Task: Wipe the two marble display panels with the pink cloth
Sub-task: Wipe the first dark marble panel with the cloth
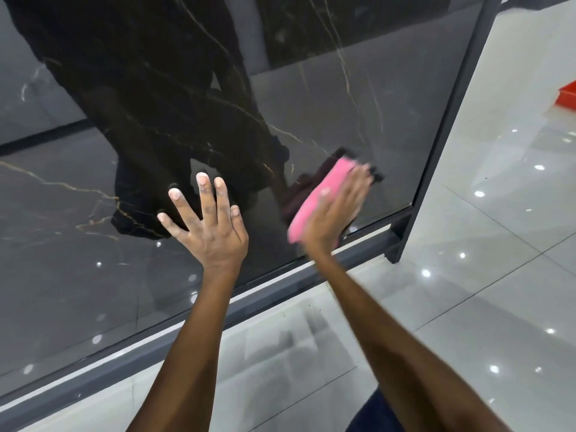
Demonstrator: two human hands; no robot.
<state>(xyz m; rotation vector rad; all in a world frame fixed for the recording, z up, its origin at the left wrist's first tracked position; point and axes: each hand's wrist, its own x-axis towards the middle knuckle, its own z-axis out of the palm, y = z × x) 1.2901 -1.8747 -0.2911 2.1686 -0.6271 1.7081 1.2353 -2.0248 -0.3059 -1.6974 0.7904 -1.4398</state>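
Dark marble panel point(311, 98) with gold veins, standing upright in a grey metal frame point(448, 126) on a glossy tiled floor point(486, 291). Only one panel in view; top and left side cut off by the picture's edges. Pink cloth point(321, 191) flat against the lower right part of the panel, near the frame's corner, pressed there under the right hand point(338, 213). Right fingers point(361, 179) laid straight over the cloth, not curled round it; tips blurred and hard to make out. Left hand point(208, 226) just beside, flat on the panel, fingers spread and released, holding nothing. Red container point(568, 96) at the far right edge on the floor, mostly cut off, contents not visible. Dark reflection of a figure across the panel's upper middle, with mirrored cloth and fingertips behind the real ones. Blue fabric point(378, 413) at the bottom edge between the forearms, partly hidden.
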